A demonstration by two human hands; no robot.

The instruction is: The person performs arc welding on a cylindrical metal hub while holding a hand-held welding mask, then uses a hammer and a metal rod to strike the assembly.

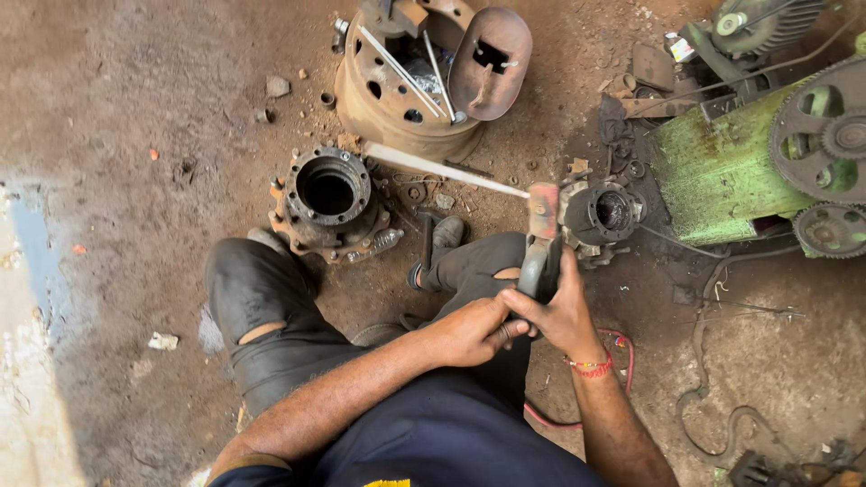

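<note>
My right hand (561, 316) grips the dark handle of a welding electrode holder (539, 257), whose reddish jaw clamps a long thin welding rod (442, 169) slanting up to the left. My left hand (471, 332) is wrapped over the bottom of the same handle, touching my right fingers. Just right of the holder's jaw sits a small rusty cylindrical hub (606, 214) on the dirt. I crouch, with my dark-trousered knees (257, 289) below the hands.
A larger rusty wheel hub with studs (329, 194) lies left of my feet. A brake drum (397, 95) holding rods and a welding face shield (492, 61) stands behind. A green machine with gears (749, 167) is at the right. A red cable (622, 352) and wires trail on the ground.
</note>
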